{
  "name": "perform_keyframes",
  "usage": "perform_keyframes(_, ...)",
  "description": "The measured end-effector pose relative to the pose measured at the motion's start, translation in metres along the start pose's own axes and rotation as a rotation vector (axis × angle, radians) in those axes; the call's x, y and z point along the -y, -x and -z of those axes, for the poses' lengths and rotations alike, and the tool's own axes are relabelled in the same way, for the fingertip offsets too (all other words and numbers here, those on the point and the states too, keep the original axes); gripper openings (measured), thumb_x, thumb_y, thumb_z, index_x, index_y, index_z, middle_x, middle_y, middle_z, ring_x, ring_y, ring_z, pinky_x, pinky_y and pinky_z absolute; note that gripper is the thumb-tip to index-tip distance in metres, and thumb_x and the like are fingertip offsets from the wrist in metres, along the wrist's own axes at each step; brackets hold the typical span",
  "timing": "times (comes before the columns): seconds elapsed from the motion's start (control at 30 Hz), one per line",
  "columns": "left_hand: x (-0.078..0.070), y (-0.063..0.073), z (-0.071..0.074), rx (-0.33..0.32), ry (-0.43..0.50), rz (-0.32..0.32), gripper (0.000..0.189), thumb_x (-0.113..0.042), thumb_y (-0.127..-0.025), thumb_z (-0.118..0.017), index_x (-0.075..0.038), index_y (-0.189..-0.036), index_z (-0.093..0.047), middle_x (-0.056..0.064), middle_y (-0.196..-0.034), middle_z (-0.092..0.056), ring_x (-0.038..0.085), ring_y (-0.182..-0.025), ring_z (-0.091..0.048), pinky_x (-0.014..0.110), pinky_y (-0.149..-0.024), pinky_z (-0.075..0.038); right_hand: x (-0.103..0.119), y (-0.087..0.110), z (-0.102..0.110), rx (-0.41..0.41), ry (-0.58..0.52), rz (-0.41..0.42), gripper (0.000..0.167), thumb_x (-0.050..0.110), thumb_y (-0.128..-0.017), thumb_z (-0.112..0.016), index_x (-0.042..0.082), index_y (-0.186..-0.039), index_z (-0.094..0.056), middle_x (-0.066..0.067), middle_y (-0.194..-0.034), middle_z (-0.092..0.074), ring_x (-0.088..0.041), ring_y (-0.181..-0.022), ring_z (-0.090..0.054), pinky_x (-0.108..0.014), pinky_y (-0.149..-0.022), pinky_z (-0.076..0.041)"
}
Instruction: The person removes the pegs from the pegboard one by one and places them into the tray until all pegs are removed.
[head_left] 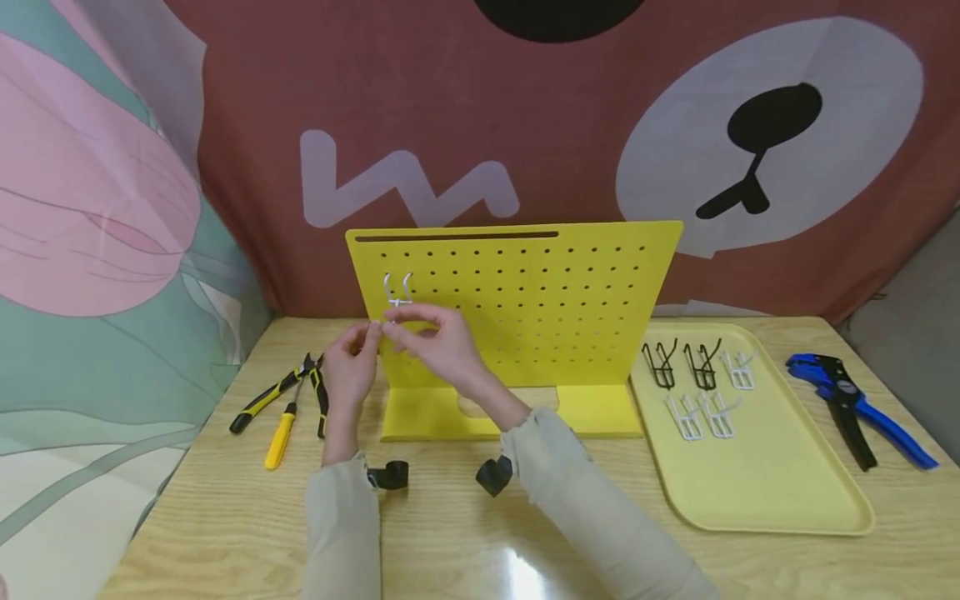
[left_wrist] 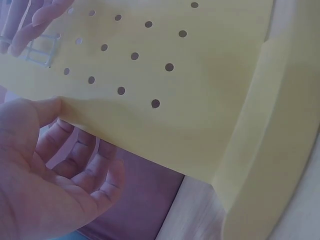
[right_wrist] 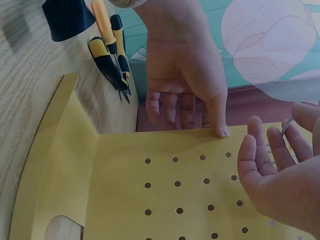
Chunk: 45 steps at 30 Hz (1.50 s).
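Observation:
A yellow pegboard (head_left: 525, 308) stands upright on its base. At its left edge, my left hand (head_left: 350, 375) grips the board, thumb on the front face and fingers behind, as the left wrist view shows. A white double-prong wire hook (head_left: 398, 301) lies against the upper left holes, its prongs pointing up. My right hand (head_left: 446, 343) pinches this hook between thumb and fingers; in the right wrist view the fingers hide most of it. In the left wrist view the hook's grid-shaped back (left_wrist: 41, 52) shows beside the right fingers.
On the right, a yellow tray (head_left: 772, 492) holds black hooks (head_left: 703, 368) and white hooks (head_left: 718, 417). Blue-and-black wire strippers (head_left: 855, 408) lie beyond it. Left of the board are yellow-and-black pliers (head_left: 262, 408), a yellow-handled screwdriver (head_left: 281, 437) and another black-and-yellow tool (head_left: 320, 400).

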<state>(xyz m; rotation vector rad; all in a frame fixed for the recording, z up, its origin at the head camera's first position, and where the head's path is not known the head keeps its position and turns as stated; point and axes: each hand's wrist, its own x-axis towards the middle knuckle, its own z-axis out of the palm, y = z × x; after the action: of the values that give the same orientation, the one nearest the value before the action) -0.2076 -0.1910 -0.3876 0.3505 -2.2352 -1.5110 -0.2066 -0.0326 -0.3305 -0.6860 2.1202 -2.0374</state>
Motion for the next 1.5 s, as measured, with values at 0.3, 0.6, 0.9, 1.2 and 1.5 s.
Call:
perform_keyframes(0.3,-0.001,0.000,0.000,0.010,0.009,-0.011,0.038,-0.039,-0.096,-0.057,-0.004,-0.104,-0.071,0.020,-0.093,-0.065,0.012,-0.076,-0.055,0.024,-0.067,-0.042,0.002,0.005,0.000,0.048,-0.009,0.043,0.029,0.022,-0.093,-0.066,0.004,-0.115,-0.068,-0.005,-0.113,-0.067,-0.019,-0.076,-0.067,-0.030,-0.074,-0.055)
perform_keyframes(0.6,0.003,-0.001,0.000,0.004,-0.007,0.008,0.041,-0.043,-0.094,-0.057,-0.006,-0.106,-0.071,0.021,-0.098,-0.067,0.015,-0.080,-0.057,0.025,-0.072,-0.041,0.008,0.013,0.003,0.063,0.002,0.054,0.029,0.023,-0.096,-0.061,0.004,-0.117,-0.067,-0.007,-0.114,-0.067,-0.018,-0.076,-0.067,-0.032,-0.072,-0.055)
perform_keyframes(0.9,0.004,-0.001,-0.001,-0.016,-0.001,-0.010,0.039,-0.042,-0.094,-0.059,-0.006,-0.102,-0.072,0.020,-0.091,-0.066,0.009,-0.072,-0.054,0.023,-0.067,-0.040,0.002,0.026,0.012,0.055,-0.040,0.060,0.027,0.020,-0.099,-0.056,0.000,-0.114,-0.065,-0.016,-0.109,-0.067,-0.031,-0.080,-0.068,-0.034,-0.072,-0.055)
perform_keyframes(1.2,0.002,0.000,0.001,0.019,0.023,-0.005,0.044,-0.045,-0.094,-0.058,-0.006,-0.106,-0.071,0.015,-0.093,-0.067,0.013,-0.079,-0.055,0.026,-0.073,-0.042,-0.022,0.045,0.033,0.078,0.000,-0.033,0.028,0.017,-0.100,-0.052,-0.006,-0.111,-0.063,-0.020,-0.099,-0.067,-0.032,-0.081,-0.066,-0.047,-0.074,-0.054)
perform_keyframes(1.5,0.001,0.000,0.002,0.032,0.028,-0.019,0.043,-0.042,-0.095,-0.057,-0.003,-0.108,-0.070,0.016,-0.098,-0.067,0.016,-0.083,-0.056,0.027,-0.074,-0.043,-0.035,0.062,0.063,0.048,0.032,-0.131,0.033,0.020,-0.102,-0.049,-0.009,-0.114,-0.060,-0.026,-0.103,-0.065,-0.039,-0.087,-0.065,-0.057,-0.081,-0.049)
